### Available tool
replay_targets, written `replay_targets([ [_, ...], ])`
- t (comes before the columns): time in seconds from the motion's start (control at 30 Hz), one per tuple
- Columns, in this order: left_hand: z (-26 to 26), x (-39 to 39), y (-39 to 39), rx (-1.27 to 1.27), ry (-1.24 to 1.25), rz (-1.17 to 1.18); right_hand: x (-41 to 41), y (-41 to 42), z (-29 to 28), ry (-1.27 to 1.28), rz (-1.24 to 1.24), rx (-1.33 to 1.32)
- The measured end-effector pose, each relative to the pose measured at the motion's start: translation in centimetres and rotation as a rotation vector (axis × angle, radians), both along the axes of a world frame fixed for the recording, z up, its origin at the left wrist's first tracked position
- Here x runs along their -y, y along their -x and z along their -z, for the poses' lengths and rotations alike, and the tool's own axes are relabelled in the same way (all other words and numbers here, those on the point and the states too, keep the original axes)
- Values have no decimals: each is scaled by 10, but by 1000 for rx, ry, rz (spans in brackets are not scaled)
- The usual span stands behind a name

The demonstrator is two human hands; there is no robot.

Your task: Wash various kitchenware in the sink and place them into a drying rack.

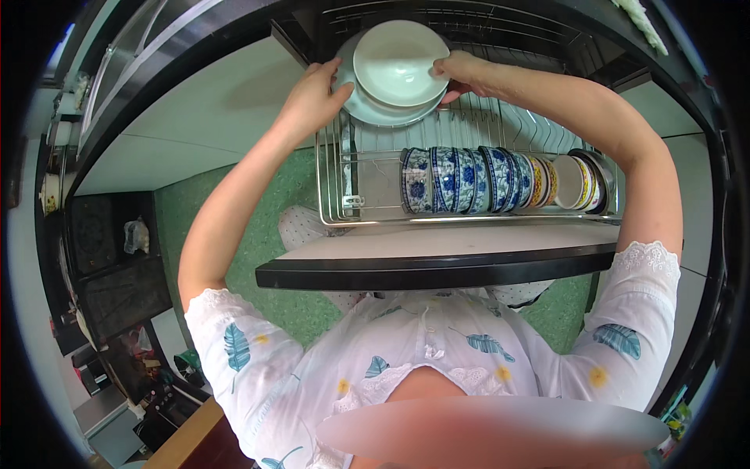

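Note:
A white shallow dish [401, 61] lies on top of a larger pale plate [381, 115] at the far back of a pulled-out drawer. My left hand [316, 97] grips the larger plate at its left rim, thumb over the edge and fingers partly hidden. On the other side, my right hand [463, 75] holds the right edge of the dishes, its thumb over the upper dish's rim and other fingers lower, by the plate below. The plates' undersides are out of sight. Beneath them is a wire dish rack [381, 220].
Several blue-and-white patterned bowls [457, 180] stand on edge in the rack's front row, with yellow-patterned bowls [542, 182] and a metal bowl [606, 179] to their right. The drawer front [439, 272] sits close to my body. A dark countertop edge [170, 64] curves overhead.

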State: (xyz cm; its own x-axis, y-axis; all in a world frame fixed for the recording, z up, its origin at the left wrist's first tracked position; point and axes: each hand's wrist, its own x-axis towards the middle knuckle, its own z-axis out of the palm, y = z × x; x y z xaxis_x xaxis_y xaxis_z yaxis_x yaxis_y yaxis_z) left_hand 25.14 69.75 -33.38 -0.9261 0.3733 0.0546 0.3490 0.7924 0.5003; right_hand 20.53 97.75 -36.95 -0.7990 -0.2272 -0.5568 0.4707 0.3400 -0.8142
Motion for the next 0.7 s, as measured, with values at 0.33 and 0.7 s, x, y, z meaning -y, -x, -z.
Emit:
replay_targets([
  [0.33, 2, 10, -15, 0, -130, -73, -22, -51, -45, 158, 127, 151],
  [0.7, -68, -79, -49, 1157, -685, 4, -92, -138, -140, 63, 213, 197],
])
